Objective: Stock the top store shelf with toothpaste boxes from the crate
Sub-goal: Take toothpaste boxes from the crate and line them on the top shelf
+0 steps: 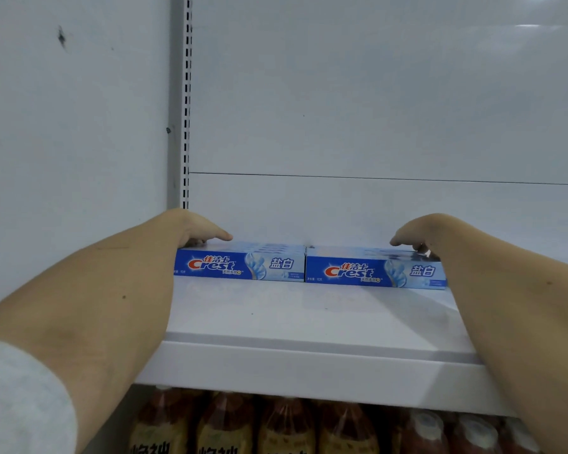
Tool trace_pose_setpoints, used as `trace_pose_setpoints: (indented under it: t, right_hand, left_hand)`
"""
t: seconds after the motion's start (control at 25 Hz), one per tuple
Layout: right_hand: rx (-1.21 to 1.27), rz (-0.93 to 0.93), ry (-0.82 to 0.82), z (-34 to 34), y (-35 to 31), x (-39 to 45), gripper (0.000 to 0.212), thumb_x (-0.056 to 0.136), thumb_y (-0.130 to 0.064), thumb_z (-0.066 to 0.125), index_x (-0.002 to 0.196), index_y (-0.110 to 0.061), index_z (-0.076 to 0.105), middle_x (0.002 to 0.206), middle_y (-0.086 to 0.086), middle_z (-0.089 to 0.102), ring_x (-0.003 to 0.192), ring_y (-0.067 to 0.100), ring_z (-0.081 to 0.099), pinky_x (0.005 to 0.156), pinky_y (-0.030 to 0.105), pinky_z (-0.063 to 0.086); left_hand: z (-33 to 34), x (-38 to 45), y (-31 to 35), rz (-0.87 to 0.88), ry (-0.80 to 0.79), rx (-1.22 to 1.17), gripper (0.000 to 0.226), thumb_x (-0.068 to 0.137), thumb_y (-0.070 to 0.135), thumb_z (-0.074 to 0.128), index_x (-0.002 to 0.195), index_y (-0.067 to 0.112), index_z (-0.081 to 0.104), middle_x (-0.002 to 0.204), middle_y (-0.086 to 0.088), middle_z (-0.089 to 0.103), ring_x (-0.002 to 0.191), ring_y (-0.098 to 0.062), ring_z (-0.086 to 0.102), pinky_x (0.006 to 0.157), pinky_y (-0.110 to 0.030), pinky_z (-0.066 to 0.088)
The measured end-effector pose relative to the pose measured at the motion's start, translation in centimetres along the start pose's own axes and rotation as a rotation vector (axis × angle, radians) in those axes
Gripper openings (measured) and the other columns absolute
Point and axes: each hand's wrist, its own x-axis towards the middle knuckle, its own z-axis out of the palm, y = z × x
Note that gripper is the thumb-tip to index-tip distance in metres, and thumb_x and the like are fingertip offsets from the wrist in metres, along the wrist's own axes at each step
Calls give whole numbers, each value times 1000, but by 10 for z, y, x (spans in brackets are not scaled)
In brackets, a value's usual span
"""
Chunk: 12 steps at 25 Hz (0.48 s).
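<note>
In the head view, two rows of toothpaste boxes lie on the white top shelf (309,322), far back near the rear panel (374,93). The left row of boxes (240,265) and the right row of boxes (374,271) touch end to end, midway between the two hands. Each front face is blue and light blue and carries the red and white word "Crest", with Chinese characters above it and two large characters on the pale part. The smaller print I cannot read.

The left hand (195,229) rests on top of the outer end of the left row, with the thumb pointing toward the middle; its fingers are bent down behind the boxes, and I cannot tell if they grip. The right hand (417,234) rests in the same way on the outer end of the right row, its fingertips on the top face; its grip is also not clear.

Below the hands, under the shelf, stand bottles (282,424) with reddish-brown content and yellow labels with dark characters. A slotted upright (186,93) rises above the left hand.
</note>
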Motion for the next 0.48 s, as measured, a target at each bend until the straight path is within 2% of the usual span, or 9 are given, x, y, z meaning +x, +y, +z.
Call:
trace_pose_setpoints:
  t: [0.08,0.2,0.32,0.48]
  right_hand:
    - [-20,1,-10,1,0,-2,60,102,-31,48,145,7,31,125,21,48,100,31,48,87,39,42]
    - [46,-3,-25,0,4,5,52,100,-33,53,131,9,45,97,15,49,88,25,48,82,36,43]
    - [43,8,-29,2,7,14,53,98,-34,55,130,8,47,98,14,51,90,26,49,86,38,45]
    - [77,26,-3,3,9,21,54,96,-36,56,126,9,49,89,15,53,73,23,52,80,36,46]
  left_hand:
    - [0,-1,1,11,-26,1,57,78,51,75,106,6,53,98,-10,65,89,-25,65,95,-34,49]
    - [1,0,4,7,-43,87,57,80,52,73,108,5,54,99,-12,72,97,-27,70,95,-35,52]
    - [2,4,6,8,-31,113,61,79,53,73,111,5,55,96,-13,72,98,-28,70,95,-37,52]
    - [0,10,4,35,-27,84,61,77,55,74,107,7,53,93,-12,70,93,-29,69,95,-37,51]
